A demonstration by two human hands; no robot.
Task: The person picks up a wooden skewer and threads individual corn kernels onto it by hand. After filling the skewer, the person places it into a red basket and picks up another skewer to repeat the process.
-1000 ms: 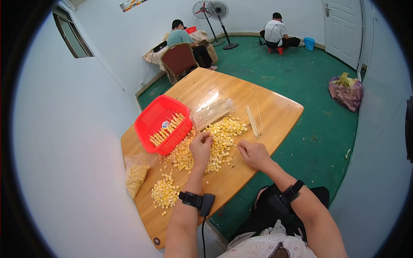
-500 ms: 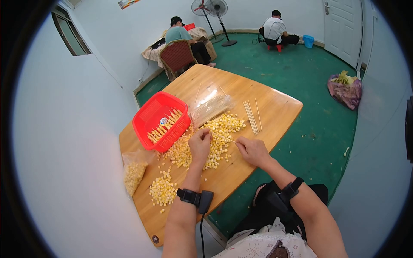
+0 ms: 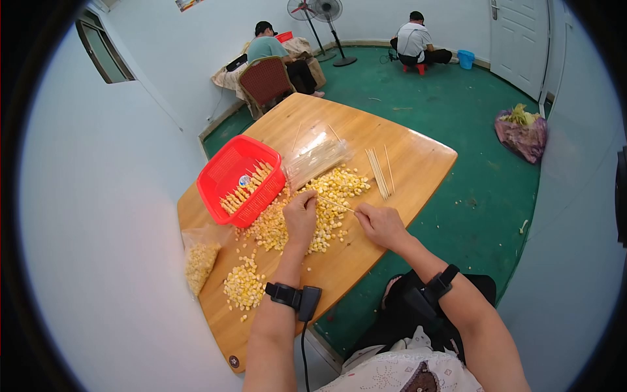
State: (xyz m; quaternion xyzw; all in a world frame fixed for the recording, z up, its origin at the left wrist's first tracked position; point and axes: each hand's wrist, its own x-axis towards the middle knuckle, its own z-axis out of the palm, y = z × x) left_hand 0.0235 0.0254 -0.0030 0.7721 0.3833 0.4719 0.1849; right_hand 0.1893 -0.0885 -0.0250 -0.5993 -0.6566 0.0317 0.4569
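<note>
My right hand (image 3: 381, 226) pinches one end of a thin wooden skewer (image 3: 338, 204) above the table. At the skewer's other end, the fingers of my left hand (image 3: 300, 221) are pressed together; what they hold is hidden. A wide heap of yellow corn kernels (image 3: 336, 186) spreads under and around both hands. Left of them stands a red plastic basket (image 3: 219, 162) with several loaded skewers (image 3: 247, 191) lying side by side in it. Several bare skewers (image 3: 377, 172) lie beyond my right hand.
A clear bag of skewers (image 3: 318, 161) lies behind the heap on the wooden table (image 3: 418, 153). A smaller kernel pile (image 3: 244, 285) and a bag of kernels (image 3: 200, 264) sit at the left. Two people sit farther off, near standing fans (image 3: 330, 13) and a blue bucket (image 3: 466, 59).
The whole view has shifted slightly. Both hands keep nearly the same pose at the skewer, and nothing on the table has visibly moved.
</note>
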